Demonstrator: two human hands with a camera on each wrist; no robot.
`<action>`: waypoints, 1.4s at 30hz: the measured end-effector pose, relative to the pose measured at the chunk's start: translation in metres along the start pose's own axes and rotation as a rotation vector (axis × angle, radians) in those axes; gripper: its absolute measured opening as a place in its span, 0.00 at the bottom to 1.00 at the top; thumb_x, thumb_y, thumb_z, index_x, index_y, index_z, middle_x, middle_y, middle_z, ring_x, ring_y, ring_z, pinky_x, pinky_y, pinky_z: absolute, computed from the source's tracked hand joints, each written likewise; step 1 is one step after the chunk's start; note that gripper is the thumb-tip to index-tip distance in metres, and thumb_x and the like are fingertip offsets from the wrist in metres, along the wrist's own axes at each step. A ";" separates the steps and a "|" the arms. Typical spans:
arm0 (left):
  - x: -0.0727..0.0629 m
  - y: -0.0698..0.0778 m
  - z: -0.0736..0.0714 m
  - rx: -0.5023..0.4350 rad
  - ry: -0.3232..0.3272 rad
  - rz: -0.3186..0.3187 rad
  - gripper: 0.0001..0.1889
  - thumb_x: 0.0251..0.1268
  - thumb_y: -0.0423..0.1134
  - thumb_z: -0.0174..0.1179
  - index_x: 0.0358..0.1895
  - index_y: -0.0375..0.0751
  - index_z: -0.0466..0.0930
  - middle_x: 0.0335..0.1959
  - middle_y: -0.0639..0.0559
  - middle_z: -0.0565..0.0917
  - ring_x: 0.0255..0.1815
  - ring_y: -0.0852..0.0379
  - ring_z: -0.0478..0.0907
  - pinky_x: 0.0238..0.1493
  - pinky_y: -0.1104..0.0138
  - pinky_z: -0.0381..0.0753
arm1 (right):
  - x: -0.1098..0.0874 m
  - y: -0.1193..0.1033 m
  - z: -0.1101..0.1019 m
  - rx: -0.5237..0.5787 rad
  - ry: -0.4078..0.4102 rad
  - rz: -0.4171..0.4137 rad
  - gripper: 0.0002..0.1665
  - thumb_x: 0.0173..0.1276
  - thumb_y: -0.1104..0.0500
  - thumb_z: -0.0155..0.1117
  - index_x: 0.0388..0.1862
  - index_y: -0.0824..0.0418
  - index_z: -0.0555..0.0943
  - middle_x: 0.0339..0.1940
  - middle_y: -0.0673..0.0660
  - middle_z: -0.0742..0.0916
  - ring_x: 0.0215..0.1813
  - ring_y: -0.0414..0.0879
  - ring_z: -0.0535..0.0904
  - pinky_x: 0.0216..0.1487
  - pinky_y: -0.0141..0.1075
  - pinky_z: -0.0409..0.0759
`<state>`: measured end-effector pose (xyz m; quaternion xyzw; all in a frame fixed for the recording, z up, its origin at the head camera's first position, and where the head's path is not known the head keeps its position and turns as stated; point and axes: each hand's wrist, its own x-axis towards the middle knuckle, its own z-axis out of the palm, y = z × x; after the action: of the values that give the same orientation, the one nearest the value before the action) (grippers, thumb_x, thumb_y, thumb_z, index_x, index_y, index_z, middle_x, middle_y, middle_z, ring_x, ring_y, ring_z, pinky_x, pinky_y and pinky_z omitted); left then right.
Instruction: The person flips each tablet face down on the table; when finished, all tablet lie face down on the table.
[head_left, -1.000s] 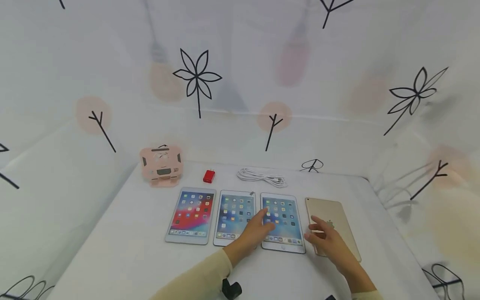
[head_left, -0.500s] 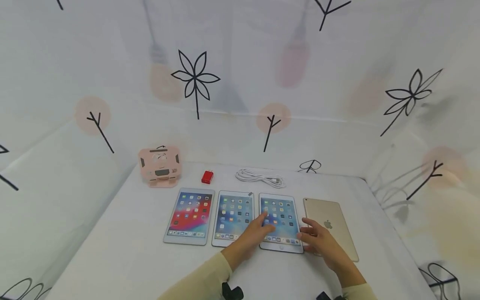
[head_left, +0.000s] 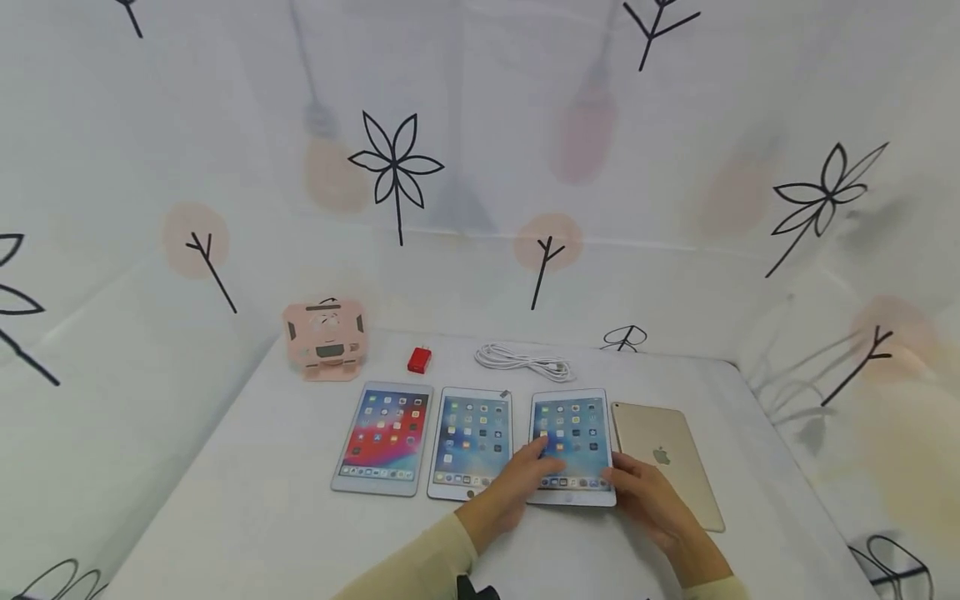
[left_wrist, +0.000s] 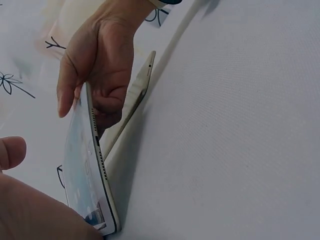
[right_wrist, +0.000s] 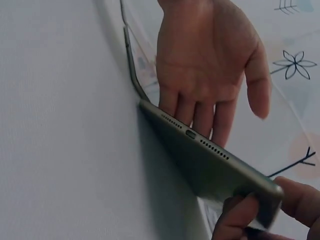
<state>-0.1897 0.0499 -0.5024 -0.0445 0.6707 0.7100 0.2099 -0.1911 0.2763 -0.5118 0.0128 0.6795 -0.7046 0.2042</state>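
Note:
In the head view, a white-framed tablet (head_left: 592,429) with a lit blue home screen is tilted, its right side raised off the white table. My right hand (head_left: 651,498) pinches its lower right edge, thumb on the front and fingers behind; the right wrist view shows those fingers (right_wrist: 240,215) at the corner of the grey back. At the left edge is my left hand (head_left: 510,483), its fingers extended; in the right wrist view the left hand (right_wrist: 205,55) has straight fingers reaching to the tablet's low edge. A gold tablet (head_left: 667,458) lies face down beside my right hand.
To the left lie a second blue-screen tablet (head_left: 472,433) and a tablet with a red-and-blue screen (head_left: 386,433). Behind them are a pink case (head_left: 326,333), a red charger plug (head_left: 419,360) and a coiled white cable (head_left: 521,361). A patterned cloth backdrop (head_left: 465,275) surrounds the table.
My right hand has moved left from over the gold tablet and taken hold of the white-framed tablet's right edge. That tablet has tilted up and shifted slightly right.

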 end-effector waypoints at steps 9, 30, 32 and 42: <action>-0.001 0.013 0.003 0.005 -0.071 0.003 0.37 0.68 0.50 0.61 0.78 0.42 0.64 0.79 0.39 0.62 0.81 0.34 0.53 0.79 0.40 0.50 | -0.006 -0.012 0.017 0.256 -0.144 -0.040 0.41 0.79 0.65 0.48 0.84 0.66 0.43 0.61 0.49 0.85 0.61 0.50 0.83 0.59 0.51 0.83; -0.005 0.033 0.008 -0.315 -0.140 0.123 0.34 0.76 0.49 0.55 0.78 0.35 0.61 0.66 0.40 0.75 0.63 0.46 0.74 0.62 0.48 0.77 | -0.025 -0.034 0.078 -0.381 0.085 -0.244 0.37 0.77 0.51 0.61 0.80 0.56 0.63 0.70 0.62 0.70 0.71 0.63 0.70 0.60 0.56 0.81; -0.004 0.031 0.007 -0.356 -0.133 0.141 0.32 0.76 0.46 0.54 0.76 0.35 0.64 0.66 0.38 0.76 0.63 0.45 0.75 0.62 0.51 0.77 | -0.025 -0.033 0.077 -0.453 0.085 -0.278 0.38 0.75 0.51 0.63 0.80 0.57 0.65 0.70 0.61 0.71 0.71 0.64 0.69 0.59 0.57 0.81; 0.009 0.021 -0.003 -0.533 -0.113 0.225 0.26 0.80 0.42 0.47 0.73 0.32 0.67 0.66 0.37 0.78 0.63 0.50 0.78 0.62 0.59 0.78 | -0.019 -0.017 0.042 -0.560 0.116 -0.155 0.62 0.58 0.50 0.79 0.81 0.69 0.54 0.73 0.74 0.71 0.62 0.66 0.79 0.54 0.51 0.84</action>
<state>-0.2064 0.0494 -0.4859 0.0163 0.4486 0.8813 0.1479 -0.1681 0.2407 -0.4872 -0.0557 0.8568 -0.5015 0.1059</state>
